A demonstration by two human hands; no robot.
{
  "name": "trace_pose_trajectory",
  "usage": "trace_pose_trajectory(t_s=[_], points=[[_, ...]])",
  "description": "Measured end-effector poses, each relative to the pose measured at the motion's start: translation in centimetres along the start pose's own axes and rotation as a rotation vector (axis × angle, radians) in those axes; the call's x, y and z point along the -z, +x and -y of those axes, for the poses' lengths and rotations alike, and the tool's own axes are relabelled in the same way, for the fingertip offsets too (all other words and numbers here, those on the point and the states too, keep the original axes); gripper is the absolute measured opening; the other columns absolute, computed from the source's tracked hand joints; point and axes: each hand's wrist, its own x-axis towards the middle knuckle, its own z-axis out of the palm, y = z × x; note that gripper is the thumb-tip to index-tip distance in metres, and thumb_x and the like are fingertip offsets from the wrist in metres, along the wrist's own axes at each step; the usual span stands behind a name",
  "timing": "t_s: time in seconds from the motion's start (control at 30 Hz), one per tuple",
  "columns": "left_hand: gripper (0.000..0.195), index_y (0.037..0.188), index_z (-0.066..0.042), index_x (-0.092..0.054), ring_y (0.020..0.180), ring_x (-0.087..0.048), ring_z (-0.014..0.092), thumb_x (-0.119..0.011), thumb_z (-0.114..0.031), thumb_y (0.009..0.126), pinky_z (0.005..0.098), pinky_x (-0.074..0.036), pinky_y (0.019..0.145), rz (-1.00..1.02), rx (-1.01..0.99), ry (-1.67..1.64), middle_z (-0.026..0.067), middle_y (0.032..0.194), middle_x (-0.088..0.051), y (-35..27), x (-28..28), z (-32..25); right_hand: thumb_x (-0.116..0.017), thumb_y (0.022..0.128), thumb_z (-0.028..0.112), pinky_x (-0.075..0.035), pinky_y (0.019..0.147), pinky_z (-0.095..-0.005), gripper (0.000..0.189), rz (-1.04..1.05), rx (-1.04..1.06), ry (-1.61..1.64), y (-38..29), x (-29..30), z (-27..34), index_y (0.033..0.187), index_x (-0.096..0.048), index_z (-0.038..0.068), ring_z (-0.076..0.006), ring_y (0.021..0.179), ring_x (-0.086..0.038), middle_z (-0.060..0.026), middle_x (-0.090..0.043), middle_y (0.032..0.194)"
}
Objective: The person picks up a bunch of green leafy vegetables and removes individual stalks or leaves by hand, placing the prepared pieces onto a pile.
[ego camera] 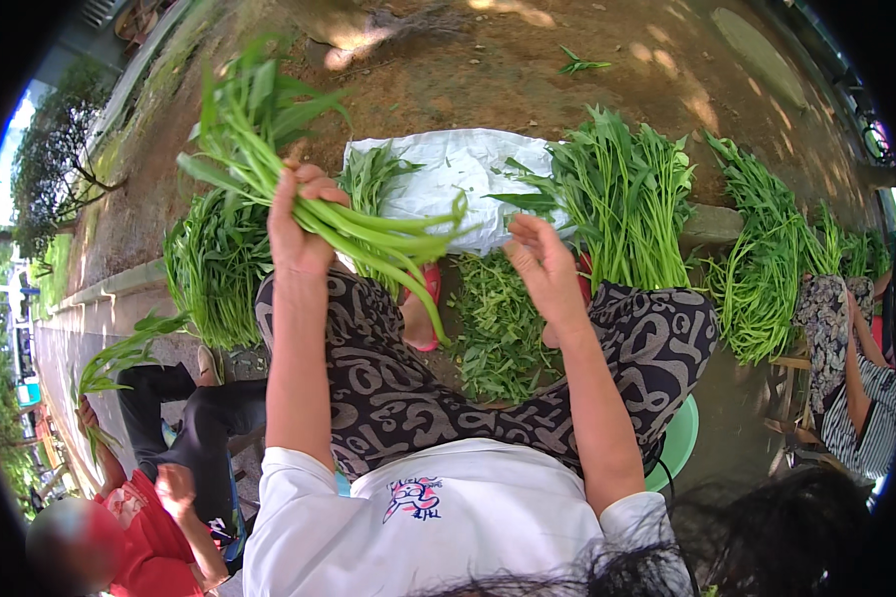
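Observation:
My left hand (302, 216) is closed around a bunch of water spinach (358, 224), its leaves up to the far left and its pale stems pointing right and down. To the right of those stem ends, my right hand (541, 261) is raised with fingers spread and nothing visible in it. Beneath it, between my feet, lies a heap of cut leaves and stems (500, 328). Beyond that, a white plastic sheet (463, 175) is spread on the ground with leaf scraps on it. A smaller bunch of greens (373, 179) rests on its left side.
Large stacks of greens stand at left (220, 269), at right (635, 201) and farther right (769, 254). A green basin (676, 444) is beside my right thigh. One person in red (153, 537) sits at left holding greens; another in stripes (859, 410) sits at right.

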Motion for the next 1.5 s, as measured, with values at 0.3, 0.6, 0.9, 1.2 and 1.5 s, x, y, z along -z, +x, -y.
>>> trace_pose_trajectory(t_s=[0.3, 0.6, 0.9, 1.2, 1.5], points=[[0.015, 0.080, -0.009, -0.050, 0.056, -0.043, 0.008, -0.054, -0.020, 0.090, 0.0263, -0.041, 0.060, 0.013, 0.031, -0.184, -0.0044, 0.064, -0.042, 0.9, 3.3, -3.4, -0.059, 0.089, 0.013, -0.048, 0.083, -0.0289, 0.033, 0.056, -0.091, 0.152, -0.2, 0.1, 0.1, 0.118, -0.051, -0.001, -0.0175, 0.097, -0.058, -0.0124, -0.061, 0.108], [0.018, 0.084, -0.005, -0.053, 0.052, -0.041, 0.008, -0.054, -0.022, 0.089, 0.0249, -0.039, 0.054, 0.091, 0.103, -0.353, -0.0049, 0.061, -0.042, 0.6, 3.1, -2.9, -0.058, 0.088, 0.011, -0.048, 0.081, -0.0275, 0.030, 0.039, -0.088, 0.175, 0.0, -0.1, -0.3, 0.115, -0.053, -0.001, -0.0155, 0.093, -0.058, -0.0099, -0.062, 0.104], [0.020, 0.096, -0.002, -0.047, 0.049, -0.042, 0.008, -0.051, -0.021, 0.092, 0.0261, -0.040, 0.052, 0.383, 0.201, -0.333, -0.0028, 0.061, -0.041, 0.1, 1.6, -2.3, -0.058, 0.087, 0.005, -0.047, 0.077, -0.0240, 0.043, -0.160, -0.057, 0.222, 0.6, 1.5, 0.6, 0.127, -0.044, 0.001, -0.0102, 0.088, -0.057, -0.0078, -0.055, 0.117], [0.019, 0.100, -0.005, -0.045, 0.049, -0.044, 0.007, -0.054, -0.020, 0.092, 0.0232, -0.039, 0.051, 0.653, 0.315, -0.165, -0.0023, 0.062, -0.045, 0.1, 1.0, -1.5, -0.055, 0.087, 0.001, -0.049, 0.076, -0.0296, 0.038, -0.177, 0.269, -0.108, 0.8, 2.2, 2.3, 0.125, -0.049, 0.006, -0.0192, 0.091, -0.060, -0.0097, -0.057, 0.114], [0.019, 0.099, -0.007, -0.046, 0.052, -0.043, 0.006, -0.057, -0.020, 0.091, 0.0237, -0.040, 0.054, 0.602, 0.274, -0.109, -0.0028, 0.065, -0.044, 0.2, 1.4, -1.3, -0.060, 0.082, 0.001, -0.048, 0.069, -0.0345, 0.014, -0.052, 0.255, -0.495, -0.1, 4.5, 4.2, 0.096, -0.061, 0.002, -0.0290, 0.080, -0.060, -0.0106, -0.059, 0.091]])
